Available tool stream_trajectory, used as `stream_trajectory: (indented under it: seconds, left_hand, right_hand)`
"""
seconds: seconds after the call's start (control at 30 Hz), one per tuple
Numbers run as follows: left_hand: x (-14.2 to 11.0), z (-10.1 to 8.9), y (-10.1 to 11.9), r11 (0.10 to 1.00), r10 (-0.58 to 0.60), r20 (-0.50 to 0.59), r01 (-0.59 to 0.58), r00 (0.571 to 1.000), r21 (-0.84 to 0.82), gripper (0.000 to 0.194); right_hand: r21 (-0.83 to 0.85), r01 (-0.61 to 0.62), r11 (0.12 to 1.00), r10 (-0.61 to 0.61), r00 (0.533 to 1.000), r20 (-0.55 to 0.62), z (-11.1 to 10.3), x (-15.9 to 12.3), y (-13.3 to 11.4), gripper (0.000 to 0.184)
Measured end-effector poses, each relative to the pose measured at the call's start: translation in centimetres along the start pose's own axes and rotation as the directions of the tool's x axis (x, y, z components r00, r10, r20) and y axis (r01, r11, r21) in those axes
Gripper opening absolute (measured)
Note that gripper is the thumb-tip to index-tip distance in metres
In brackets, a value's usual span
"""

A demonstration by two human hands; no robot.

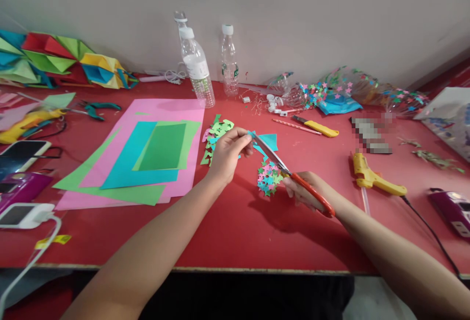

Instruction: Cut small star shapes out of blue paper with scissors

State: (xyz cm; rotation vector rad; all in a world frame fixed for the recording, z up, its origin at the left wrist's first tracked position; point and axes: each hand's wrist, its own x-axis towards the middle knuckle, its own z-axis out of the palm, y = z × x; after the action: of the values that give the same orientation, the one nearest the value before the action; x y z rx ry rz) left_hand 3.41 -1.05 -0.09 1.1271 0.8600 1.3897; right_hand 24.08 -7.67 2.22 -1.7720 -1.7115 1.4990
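Note:
My left hand [230, 152] pinches a small piece of blue paper [251, 134] between thumb and fingers; most of it is hidden. In my right hand [312, 185] are scissors with orange-red handles [310, 194], their blades pointing up and left to the paper at my left fingertips. How far the blades are parted is hard to see. Below the blades lies a heap of small paper stars [269, 179] in blue, green and pink. A larger blue paper scrap [270, 142] rests just behind the blades. Green and pink offcuts [220, 129] are piled beyond my left hand.
Coloured paper sheets [127, 153] are stacked on the left. Plastic bottles [198, 68] stand by the wall. A yellow cutter [321, 128], a yellow glue gun [374, 178] with its cord and a purple power strip [453, 210] lie right. Pliers [97, 109] and phones are left.

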Motion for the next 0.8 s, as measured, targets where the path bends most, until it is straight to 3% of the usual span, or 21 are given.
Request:
stream_trajectory:
  seconds: [0.8]
  left_hand:
    - [0.52, -0.76, 0.08, 0.999, -0.037, 0.005, 0.037, 0.999, 0.017, 0.010]
  right_hand:
    - [-0.039, 0.010, 0.999, -0.009, 1.000, 0.012, -0.16, 0.13, -0.17, 0.059]
